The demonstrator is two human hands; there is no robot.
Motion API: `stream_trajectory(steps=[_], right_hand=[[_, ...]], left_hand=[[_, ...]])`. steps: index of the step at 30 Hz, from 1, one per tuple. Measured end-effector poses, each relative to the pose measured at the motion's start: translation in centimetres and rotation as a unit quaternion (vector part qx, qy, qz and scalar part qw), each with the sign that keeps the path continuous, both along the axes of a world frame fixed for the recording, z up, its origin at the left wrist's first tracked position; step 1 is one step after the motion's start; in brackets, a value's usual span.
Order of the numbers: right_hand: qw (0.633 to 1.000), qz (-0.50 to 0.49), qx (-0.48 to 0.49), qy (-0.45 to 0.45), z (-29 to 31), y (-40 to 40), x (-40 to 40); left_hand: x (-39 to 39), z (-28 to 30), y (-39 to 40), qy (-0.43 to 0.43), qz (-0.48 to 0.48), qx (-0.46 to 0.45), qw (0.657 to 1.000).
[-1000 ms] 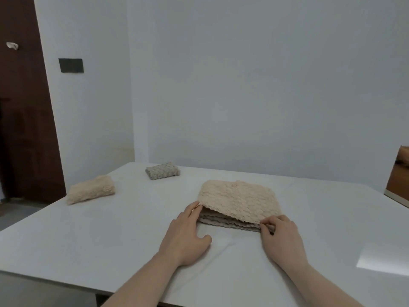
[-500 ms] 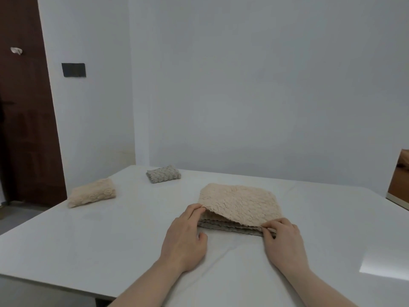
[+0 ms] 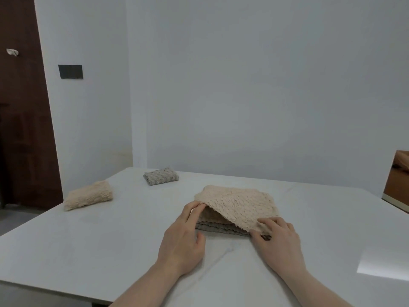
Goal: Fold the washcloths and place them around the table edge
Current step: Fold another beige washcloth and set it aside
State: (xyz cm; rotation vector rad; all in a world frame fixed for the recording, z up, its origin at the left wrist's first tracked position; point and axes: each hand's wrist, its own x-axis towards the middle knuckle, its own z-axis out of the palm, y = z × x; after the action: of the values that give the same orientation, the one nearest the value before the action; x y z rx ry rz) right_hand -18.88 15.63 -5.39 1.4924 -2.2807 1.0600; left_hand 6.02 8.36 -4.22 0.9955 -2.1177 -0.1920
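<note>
Dim, flat, cool indoor light
A bright patch glares on the desk (image 3: 382,265) at right; shadows are faint, detail soft, and straight edges bow toward the frame's sides

Pale wall (image 3: 243,85) straight ahead, bare and even. Off to the left, a dark wooden door (image 3: 20,129), with a small white hook (image 3: 12,52) fixed on it. Between door and corner, a black switch plate (image 3: 70,72) sits on the wall.
</note>
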Motion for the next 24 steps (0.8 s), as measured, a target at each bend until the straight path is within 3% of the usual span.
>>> stream_trajectory(steps=[4,11,24], right_hand=[[0.999,-0.007,0.036,0.013,0.2,0.3,0.1],[0.997,-0.045,-0.052,-0.03,0.1,0.3,-0.2],[0.993,-0.062,-0.081,-0.052,0.2,0.2,-0.1]], left_hand=[[0.0,0.0,-0.1,0.005,-0.001,-0.007,1.0],[-0.1,-0.4,-0.5,0.002,0.008,-0.02,1.0],[-0.1,-1.0,-1.1,0.027,0.052,0.029,0.998]])
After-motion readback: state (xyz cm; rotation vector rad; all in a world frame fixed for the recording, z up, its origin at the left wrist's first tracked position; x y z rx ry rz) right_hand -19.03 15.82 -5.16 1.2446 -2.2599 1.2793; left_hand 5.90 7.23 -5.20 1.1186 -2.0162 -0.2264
